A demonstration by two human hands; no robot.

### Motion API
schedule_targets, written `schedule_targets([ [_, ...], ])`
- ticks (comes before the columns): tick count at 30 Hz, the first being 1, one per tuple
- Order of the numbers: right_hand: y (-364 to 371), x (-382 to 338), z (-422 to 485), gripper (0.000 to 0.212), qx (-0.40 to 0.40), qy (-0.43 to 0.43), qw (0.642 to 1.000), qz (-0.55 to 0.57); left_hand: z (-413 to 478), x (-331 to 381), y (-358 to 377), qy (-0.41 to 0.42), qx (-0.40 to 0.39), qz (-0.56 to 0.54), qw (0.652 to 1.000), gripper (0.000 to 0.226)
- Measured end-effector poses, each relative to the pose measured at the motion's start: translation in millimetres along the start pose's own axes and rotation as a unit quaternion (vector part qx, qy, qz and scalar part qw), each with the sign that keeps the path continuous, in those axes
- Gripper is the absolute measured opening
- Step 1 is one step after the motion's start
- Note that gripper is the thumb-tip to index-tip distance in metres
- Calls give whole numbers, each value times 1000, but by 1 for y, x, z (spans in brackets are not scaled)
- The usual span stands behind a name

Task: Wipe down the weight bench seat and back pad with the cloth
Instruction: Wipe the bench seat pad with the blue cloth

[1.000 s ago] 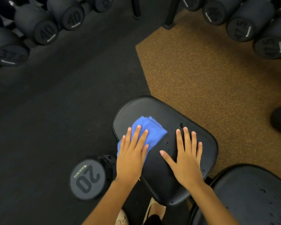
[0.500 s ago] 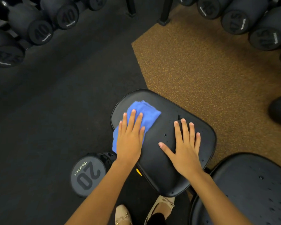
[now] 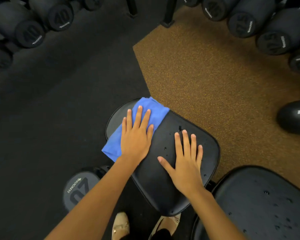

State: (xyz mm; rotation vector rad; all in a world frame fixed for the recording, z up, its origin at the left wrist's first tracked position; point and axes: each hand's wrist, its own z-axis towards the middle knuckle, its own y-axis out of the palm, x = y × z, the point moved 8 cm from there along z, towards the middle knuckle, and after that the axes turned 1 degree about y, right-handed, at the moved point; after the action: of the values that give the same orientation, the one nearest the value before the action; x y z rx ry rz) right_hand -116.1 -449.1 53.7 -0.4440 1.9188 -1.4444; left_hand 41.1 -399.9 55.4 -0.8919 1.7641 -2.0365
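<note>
A 20 dumbbell (image 3: 80, 189) lies on the dark floor, below and to the left of the left wrist, and has no part in the job. The blue cloth (image 3: 156, 110) lies folded on the far left corner of the seat pad (image 3: 159, 187). It sticks out beyond the fingertips and off the pad's edge on the outer side of the left hand (image 3: 136, 135). That hand lies flat on the cloth, fingers straight and close together, pressing it down rather than gripping it.

Between the two hands the pad carries several water droplets (image 3: 165, 148), so by my reading that middle strip has not been wiped. The right hand (image 3: 187, 163) rests palm down on the bare pad, fingers extended and thumb spread, holding nothing; it seems to be steadying the seat.

To the right of and below the right forearm, the larger back pad (image 3: 260, 205) is dotted with many beads of liquid, and no cloth touches it. I judge the task to be at an early stage: part of the seat's left side is covered, while its centre, its right side and the whole back pad remain.
</note>
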Motion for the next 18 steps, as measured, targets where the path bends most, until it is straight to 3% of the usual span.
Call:
schedule_targets([
  [4,1,-1,-1,83,-3,0,1000,-2,32,17,9,-28,-19,-4,999,55],
  [10,1,1,0,84,-5,11,1000,8,4,35,11,99,-24,1,995,49],
  [14,-2,0,-1,88,1,14,999,30,18,6,4,71,-9,7,997,50],
  [18,-4,0,-1,88,11,19,999,34,33,34,10,80,-24,-21,996,49],
])
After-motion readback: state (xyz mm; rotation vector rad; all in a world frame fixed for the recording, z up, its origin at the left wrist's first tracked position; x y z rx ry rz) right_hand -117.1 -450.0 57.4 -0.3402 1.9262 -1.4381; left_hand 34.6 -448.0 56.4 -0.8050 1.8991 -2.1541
